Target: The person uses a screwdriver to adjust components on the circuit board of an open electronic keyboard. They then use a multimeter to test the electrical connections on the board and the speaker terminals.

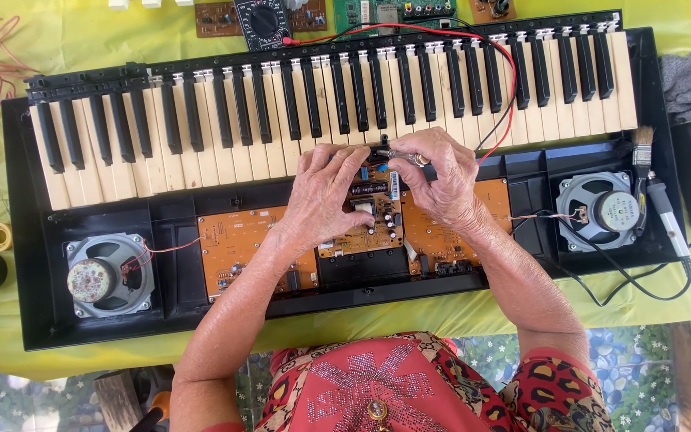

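Yellow-green cloth (81, 36) is covering the bench under an opened black plastic keyboard case (17, 240). Left hand (325, 196) is resting curled on the small orange centre circuit board (365, 232). Right hand (437, 180) is pinching a short silver metal tool (405, 156), long axis running left-right, just above that board, between both hands.

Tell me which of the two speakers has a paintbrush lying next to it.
The right speaker, grey-coned, has the paintbrush at its right edge. The left speaker has a stained cone and only red wires beside it.
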